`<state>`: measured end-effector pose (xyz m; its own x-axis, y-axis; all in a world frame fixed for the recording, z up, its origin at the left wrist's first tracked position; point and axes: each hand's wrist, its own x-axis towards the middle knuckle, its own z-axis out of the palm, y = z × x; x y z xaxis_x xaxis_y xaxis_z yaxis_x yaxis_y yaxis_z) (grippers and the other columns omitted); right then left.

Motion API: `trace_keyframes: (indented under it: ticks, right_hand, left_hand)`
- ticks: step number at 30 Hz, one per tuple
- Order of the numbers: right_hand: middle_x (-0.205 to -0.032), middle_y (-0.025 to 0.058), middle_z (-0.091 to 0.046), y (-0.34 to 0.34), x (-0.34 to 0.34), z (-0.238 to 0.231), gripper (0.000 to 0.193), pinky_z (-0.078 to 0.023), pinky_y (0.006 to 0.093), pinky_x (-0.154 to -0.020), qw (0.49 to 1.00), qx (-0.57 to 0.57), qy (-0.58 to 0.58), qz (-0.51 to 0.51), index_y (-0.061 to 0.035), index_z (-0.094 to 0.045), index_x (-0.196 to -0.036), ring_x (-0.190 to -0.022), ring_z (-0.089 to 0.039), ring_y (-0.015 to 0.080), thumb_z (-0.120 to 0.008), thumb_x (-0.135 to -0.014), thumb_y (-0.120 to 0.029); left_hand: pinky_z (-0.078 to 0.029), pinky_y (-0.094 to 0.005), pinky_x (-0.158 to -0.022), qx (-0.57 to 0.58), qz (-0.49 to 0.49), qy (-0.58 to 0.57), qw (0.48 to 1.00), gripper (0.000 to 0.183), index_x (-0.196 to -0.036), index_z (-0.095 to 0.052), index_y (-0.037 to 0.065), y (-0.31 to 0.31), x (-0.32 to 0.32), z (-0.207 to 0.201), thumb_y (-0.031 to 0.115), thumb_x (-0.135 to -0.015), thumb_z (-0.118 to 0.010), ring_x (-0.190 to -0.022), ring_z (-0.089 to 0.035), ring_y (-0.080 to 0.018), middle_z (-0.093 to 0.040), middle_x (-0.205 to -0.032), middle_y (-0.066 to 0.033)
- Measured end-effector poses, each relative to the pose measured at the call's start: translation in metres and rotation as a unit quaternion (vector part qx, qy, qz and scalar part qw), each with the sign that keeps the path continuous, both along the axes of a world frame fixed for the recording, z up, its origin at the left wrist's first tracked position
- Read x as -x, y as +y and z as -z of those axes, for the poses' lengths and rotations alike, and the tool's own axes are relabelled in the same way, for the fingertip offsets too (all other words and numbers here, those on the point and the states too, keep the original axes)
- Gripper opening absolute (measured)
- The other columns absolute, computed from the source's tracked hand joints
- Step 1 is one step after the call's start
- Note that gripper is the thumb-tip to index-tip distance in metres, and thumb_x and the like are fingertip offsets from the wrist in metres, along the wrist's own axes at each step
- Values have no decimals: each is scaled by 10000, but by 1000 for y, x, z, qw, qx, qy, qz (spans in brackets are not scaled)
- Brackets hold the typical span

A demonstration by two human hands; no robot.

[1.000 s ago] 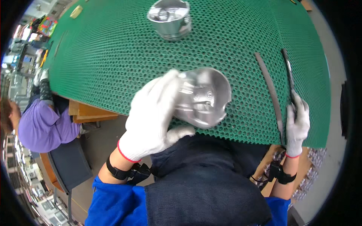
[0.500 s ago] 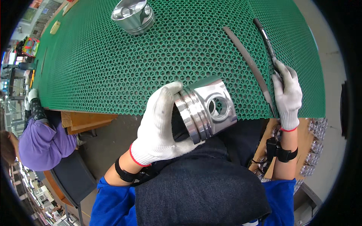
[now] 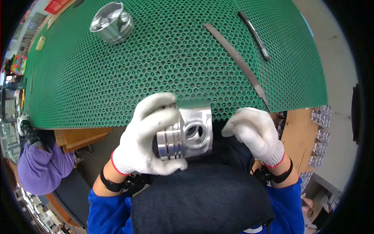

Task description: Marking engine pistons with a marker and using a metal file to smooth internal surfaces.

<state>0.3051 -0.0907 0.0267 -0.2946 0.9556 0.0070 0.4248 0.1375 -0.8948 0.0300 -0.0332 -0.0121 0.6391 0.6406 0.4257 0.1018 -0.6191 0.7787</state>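
My left hand, in a white knit glove, is closed around a shiny metal piston. The piston lies sideways in the grip, its ring grooves toward the palm and its round pin hole facing up at me. Beside it on the right, apart from the piston, is my gloved right hand with fingers curled together. Whether something small sits between those fingertips cannot be made out. Beyond the right hand, a flat grey file with a narrow tang and a slim black-and-silver rod-shaped tool lie on the green mat.
A second piston stands on the mat at the far left. Several pistons line a wooden surface below the bench on the right. A person in purple sits at the left. A yellowish block rests near the far-left edge.
My right hand has released the rod-shaped tool onto the mat and come back toward the piston. The left hand has turned the piston slightly. The whole view has shifted.
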Motion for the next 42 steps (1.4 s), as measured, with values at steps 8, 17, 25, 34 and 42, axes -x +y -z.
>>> trace_keyframes:
  ticks: [8, 17, 25, 34, 42]
  right_hand:
    - [-813, 115, -635, 13, 12, 1, 325, -485, 329, -692, 942, 303, 140, 16, 4, -655, -896, -716, -596, 194, -506, -922, -283]
    - [-707, 89, -616, 3, 6, 0, 230, -524, 398, -605, 980, -86, -161, -84, -117, -646, -817, -670, -649, 303, -633, -885, -336]
    - [-816, 101, -690, -16, -18, 16, 221, -540, 384, -694, 996, 66, 62, 6, -86, -704, -878, -751, -678, 269, -587, -883, -274]
    - [-682, 18, -577, 8, 0, 6, 438, -303, 201, -429, 892, 350, 272, 92, 8, -656, -872, -514, -410, 43, -501, -942, -396]
    - [-765, 116, -645, 2, 4, 6, 267, -516, 355, -652, 997, 81, 17, 6, -59, -657, -866, -709, -648, 279, -581, -909, -311]
  left_hand:
    - [-457, -491, -984, 0, 11, -12, 1000, 801, -1191, -591, 50, -2, 2, 8, 417, -565, -931, -1199, -526, -410, -456, -1345, -270]
    - [-387, -470, -1060, 46, -19, -16, 999, 1081, -1389, -400, -31, 13, -5, 6, 525, -604, -892, -1264, -482, -375, -459, -1346, -249]
    - [-440, -547, -1069, 307, -118, -410, 851, 1074, -1446, -289, 68, 5, -38, -39, 761, -713, -657, -1306, -459, -326, -427, -1399, -182]
    - [-418, -511, -1029, 54, 64, -5, 996, 1033, -1377, -408, 68, 29, -11, -3, 453, -573, -930, -1282, -446, -396, -373, -1396, -269]
    - [-391, -496, -1051, 88, 44, -40, 994, 1013, -1365, -431, 23, 29, -23, 3, 420, -579, -931, -1284, -445, -386, -408, -1379, -257]
